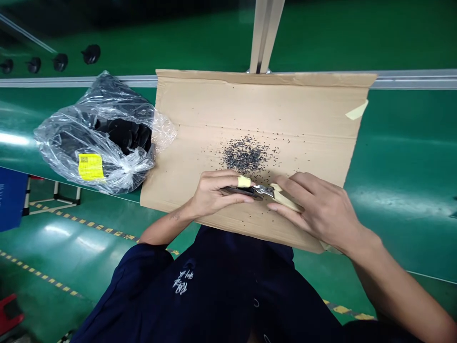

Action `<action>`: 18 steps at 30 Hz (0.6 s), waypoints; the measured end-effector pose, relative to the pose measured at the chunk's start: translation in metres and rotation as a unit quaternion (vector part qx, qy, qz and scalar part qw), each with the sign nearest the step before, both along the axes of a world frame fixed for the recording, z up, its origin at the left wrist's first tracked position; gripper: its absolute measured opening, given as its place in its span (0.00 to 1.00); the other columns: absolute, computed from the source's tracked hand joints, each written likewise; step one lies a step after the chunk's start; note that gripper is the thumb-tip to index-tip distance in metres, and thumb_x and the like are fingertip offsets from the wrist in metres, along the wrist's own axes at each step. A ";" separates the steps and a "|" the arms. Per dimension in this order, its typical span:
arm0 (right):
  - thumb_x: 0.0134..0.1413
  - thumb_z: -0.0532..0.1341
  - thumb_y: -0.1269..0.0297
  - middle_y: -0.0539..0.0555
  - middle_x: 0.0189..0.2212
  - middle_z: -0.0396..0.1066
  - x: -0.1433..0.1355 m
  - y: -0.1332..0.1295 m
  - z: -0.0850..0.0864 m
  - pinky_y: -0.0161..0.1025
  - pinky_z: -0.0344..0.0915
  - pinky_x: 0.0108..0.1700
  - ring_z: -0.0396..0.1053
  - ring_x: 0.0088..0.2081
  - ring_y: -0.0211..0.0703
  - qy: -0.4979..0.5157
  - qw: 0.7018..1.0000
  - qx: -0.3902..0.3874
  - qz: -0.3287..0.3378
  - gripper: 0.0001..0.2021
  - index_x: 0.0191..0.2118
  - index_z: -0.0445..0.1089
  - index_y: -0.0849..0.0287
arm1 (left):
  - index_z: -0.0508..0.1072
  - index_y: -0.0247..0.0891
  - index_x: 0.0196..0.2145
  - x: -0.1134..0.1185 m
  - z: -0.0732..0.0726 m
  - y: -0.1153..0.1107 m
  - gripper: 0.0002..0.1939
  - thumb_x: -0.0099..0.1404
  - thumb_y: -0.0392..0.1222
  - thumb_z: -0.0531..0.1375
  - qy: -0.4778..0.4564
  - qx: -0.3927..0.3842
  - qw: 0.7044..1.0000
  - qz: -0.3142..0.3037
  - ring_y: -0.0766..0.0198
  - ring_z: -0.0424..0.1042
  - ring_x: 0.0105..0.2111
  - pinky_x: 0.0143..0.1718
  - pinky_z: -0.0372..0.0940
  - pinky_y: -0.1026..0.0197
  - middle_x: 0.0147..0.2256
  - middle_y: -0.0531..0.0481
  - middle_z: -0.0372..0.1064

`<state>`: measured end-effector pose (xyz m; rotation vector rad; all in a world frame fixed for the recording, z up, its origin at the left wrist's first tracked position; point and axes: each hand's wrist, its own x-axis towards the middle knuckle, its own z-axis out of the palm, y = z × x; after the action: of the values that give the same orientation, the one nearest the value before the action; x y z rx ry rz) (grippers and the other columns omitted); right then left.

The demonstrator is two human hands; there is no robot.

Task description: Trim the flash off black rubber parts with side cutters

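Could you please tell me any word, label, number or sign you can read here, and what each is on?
None can be read.
Yellow label on the clear plastic bag: print too small to read.
White lettering on the dark blue shirt: too unclear to read.
Blue panel at the left edge: pale marks, too blurred.

Two hands point(317, 205), one cutter point(264, 189), one held part point(246, 192), one cardboard point(200, 105), one bag point(64, 128), one label point(91, 166), four loose discs point(92, 54); the bagged discs point(123, 134) and scraps point(246, 156) are uncountable.
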<state>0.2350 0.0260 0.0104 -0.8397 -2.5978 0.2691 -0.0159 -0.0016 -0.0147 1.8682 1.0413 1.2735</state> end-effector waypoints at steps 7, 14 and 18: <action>0.73 0.54 0.55 0.56 0.36 0.77 -0.002 0.006 -0.006 0.38 0.66 0.32 0.73 0.32 0.42 -0.020 0.999 -0.036 0.012 0.16 0.51 0.72 0.61 | 0.82 0.35 0.39 -0.001 -0.010 0.001 0.12 0.60 0.44 0.73 -0.053 -0.020 0.998 -0.016 0.68 0.79 0.31 0.33 0.73 0.68 0.32 0.47 0.81; 0.72 0.51 0.49 0.59 0.34 0.77 -0.006 0.018 -0.019 0.39 0.57 0.29 0.72 0.31 0.45 -0.080 0.993 -0.040 -0.079 0.23 0.52 0.74 0.62 | 0.80 0.37 0.45 -0.009 -0.015 0.012 0.13 0.65 0.45 0.69 0.088 0.034 0.995 -0.005 0.67 0.74 0.32 0.35 0.70 0.63 0.34 0.49 0.79; 0.72 0.50 0.47 0.61 0.35 0.77 0.000 0.022 -0.012 0.41 0.58 0.30 0.72 0.34 0.49 -0.089 0.990 -0.060 -0.089 0.25 0.52 0.75 0.63 | 0.80 0.40 0.44 -0.016 -0.018 0.024 0.10 0.67 0.45 0.68 0.217 0.132 0.967 0.023 0.64 0.73 0.36 0.39 0.67 0.59 0.35 0.49 0.80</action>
<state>0.2348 0.0479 -0.0014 -1.1791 -2.6679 0.3134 -0.0324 0.0227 -0.0332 2.4146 1.1839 1.0940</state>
